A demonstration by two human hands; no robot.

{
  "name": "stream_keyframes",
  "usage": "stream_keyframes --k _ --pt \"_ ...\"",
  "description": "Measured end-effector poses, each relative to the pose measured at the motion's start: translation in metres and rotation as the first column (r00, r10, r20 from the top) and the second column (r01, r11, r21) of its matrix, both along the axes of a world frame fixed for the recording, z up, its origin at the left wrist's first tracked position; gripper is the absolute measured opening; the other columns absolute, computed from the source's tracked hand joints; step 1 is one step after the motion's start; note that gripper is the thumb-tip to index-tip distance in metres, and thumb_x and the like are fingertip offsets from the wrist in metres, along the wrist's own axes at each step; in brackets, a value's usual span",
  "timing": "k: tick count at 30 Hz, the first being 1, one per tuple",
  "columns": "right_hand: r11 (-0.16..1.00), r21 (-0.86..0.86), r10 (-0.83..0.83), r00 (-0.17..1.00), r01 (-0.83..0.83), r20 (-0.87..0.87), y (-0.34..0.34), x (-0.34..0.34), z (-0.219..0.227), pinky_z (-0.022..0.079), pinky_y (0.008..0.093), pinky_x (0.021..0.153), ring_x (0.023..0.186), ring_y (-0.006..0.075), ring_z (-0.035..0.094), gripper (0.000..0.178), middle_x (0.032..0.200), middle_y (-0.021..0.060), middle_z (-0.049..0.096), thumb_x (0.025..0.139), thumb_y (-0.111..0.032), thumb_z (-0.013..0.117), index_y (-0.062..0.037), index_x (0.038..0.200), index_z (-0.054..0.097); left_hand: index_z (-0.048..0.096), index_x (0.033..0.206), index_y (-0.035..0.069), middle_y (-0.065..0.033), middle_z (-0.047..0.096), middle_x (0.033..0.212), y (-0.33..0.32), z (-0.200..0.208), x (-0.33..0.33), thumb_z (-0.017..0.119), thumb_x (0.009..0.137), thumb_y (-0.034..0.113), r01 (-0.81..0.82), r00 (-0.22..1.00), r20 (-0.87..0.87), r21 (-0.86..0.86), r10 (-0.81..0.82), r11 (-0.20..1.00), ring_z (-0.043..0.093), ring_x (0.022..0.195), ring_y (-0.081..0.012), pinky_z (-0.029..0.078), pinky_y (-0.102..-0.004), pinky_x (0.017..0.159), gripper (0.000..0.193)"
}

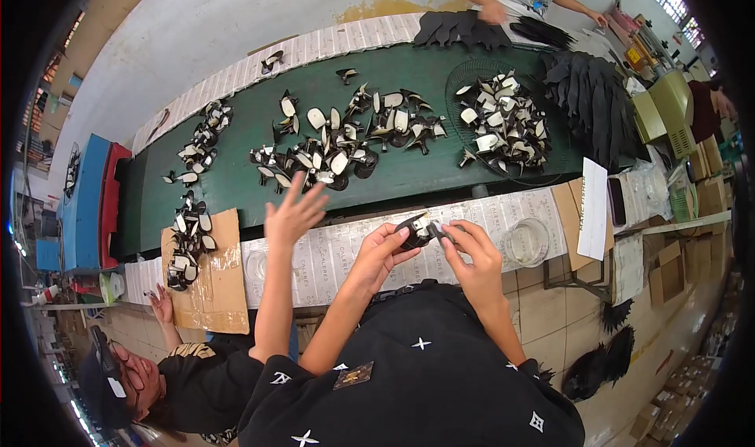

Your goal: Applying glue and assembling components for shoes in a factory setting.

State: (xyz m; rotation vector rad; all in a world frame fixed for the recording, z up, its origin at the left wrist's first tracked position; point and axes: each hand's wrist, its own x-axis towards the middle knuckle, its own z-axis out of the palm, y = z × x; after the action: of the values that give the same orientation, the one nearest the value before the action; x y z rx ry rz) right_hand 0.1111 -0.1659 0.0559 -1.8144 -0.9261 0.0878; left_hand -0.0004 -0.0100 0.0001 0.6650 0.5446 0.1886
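Observation:
In front of my chest, my left hand [376,260] is closed around a small black shoe part with a cream inner face [418,231], which looks like a heel piece. My right hand [476,260] pinches at the right end of that same part with thumb and forefinger; a small dark bit shows at the fingertips. Both hands are above the paper-covered ledge [370,228]. Beyond them, many similar black-and-cream heel pieces [338,162] lie heaped on the green belt [236,181].
A wire basket [451,93] full of heel pieces stands right on the belt, near black leather-like strips [586,93]. A clear round dish [527,242] sits by my right hand. A co-worker's hand [295,215] reaches over from the left, beside a cardboard sheet [222,289]. Another person works opposite.

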Motion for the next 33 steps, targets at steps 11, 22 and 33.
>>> stream_keyframes --k 11,22,33 --pt "0.998 0.044 -0.050 0.994 0.054 -0.098 0.001 0.004 0.005 0.053 0.0318 0.073 0.089 0.0261 0.065 0.023 0.106 0.0151 0.061 0.082 0.001 0.066 0.0018 0.104 0.066 0.053 0.098 0.004 -0.0101 0.064 0.103 -0.002 0.006 -0.002 0.061 0.092 0.011 -0.003 1.000 0.027 0.044 0.002 0.999 0.064 0.096 -0.0169 0.056 -0.0351 0.087 0.012" --pt "0.994 0.021 0.103 0.993 -0.104 0.050 0.008 0.007 0.007 0.053 0.0327 0.076 0.091 0.0256 0.064 0.025 0.106 0.0129 0.062 0.079 0.002 0.067 -0.0014 0.104 0.067 0.050 0.095 0.006 -0.0082 0.063 0.102 -0.003 0.010 -0.001 0.062 0.090 0.006 0.027 0.999 0.032 0.122 -0.031 0.992 0.063 0.094 -0.0149 0.057 -0.0362 0.087 0.013" --pt "0.998 -0.043 0.063 0.978 -0.055 0.199 0.013 0.006 0.003 0.054 0.0343 0.069 0.085 0.0277 0.065 0.024 0.107 0.0129 0.060 0.081 -0.001 0.067 -0.0024 0.105 0.065 0.052 0.094 0.007 -0.0055 0.063 0.098 -0.005 0.007 0.000 0.066 0.088 0.007 0.039 0.999 0.015 0.150 -0.042 0.988 0.064 0.091 -0.0129 0.057 -0.0343 0.085 0.015"
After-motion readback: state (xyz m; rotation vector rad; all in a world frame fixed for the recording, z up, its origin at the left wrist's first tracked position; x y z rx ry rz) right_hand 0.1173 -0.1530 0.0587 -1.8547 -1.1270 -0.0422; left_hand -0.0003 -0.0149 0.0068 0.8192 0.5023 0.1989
